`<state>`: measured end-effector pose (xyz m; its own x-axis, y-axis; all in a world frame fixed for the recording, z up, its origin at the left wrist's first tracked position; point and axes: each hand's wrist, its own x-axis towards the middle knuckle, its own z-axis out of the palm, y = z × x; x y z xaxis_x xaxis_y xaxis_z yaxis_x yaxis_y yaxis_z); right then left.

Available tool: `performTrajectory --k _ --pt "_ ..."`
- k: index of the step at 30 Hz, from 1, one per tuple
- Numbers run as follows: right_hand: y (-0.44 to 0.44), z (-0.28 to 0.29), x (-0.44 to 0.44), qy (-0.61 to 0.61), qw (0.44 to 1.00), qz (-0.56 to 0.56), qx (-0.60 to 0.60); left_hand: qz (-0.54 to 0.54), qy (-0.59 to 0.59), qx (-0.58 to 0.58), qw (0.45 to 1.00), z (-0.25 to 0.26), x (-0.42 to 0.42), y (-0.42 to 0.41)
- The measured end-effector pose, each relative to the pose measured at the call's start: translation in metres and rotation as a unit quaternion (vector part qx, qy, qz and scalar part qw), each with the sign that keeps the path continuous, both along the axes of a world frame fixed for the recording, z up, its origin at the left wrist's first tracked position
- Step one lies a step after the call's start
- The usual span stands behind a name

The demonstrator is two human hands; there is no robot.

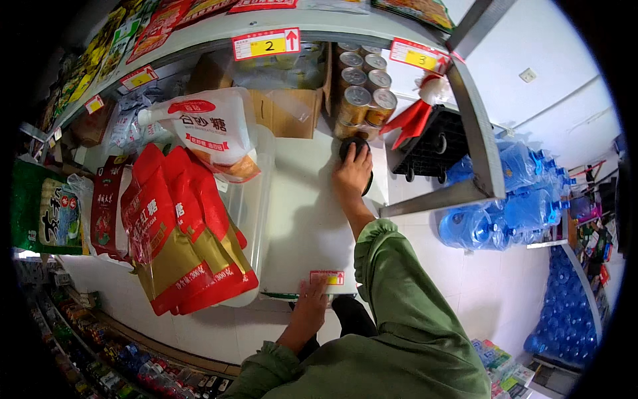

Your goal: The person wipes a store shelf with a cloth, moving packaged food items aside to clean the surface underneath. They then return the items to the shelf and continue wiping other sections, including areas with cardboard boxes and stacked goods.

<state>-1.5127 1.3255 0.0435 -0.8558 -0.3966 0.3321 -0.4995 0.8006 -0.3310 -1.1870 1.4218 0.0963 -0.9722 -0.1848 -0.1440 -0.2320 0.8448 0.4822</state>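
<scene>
My right hand is on a dark, rounded object on the white shelf board. The hand covers most of that object, so its kind is unclear. Just beyond my fingers stand gold drink cans, packed in rows. Nearer my body, my left hand rests at the board's front edge, its fingers over a red-bordered price tag. I see nothing held in it.
Left of the board, red-and-gold sugar pouches and a white sugar pouch stand in a clear plastic bin. A cardboard box sits behind. A metal shelf post rises at right, before blue water jugs.
</scene>
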Motion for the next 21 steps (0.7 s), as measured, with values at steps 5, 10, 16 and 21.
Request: performTrajectory --k 5,10,16,21 --pt "0.001 -0.010 0.047 0.006 0.965 0.260 -0.017 0.022 -0.015 0.012 1.000 -0.001 -0.004 0.001" --pt "0.012 -0.003 0.080 -0.107 0.887 0.434 -0.118 0.039 -0.033 0.041 0.998 -0.002 -0.003 0.001" --pt "-0.072 0.011 0.000 -0.014 0.922 0.365 -0.125 0.040 -0.073 0.029 0.996 0.000 -0.005 0.006" --pt "-0.079 0.005 0.017 -0.010 0.919 0.382 -0.097 0.059 -0.034 0.007 0.998 -0.012 -0.003 0.012"
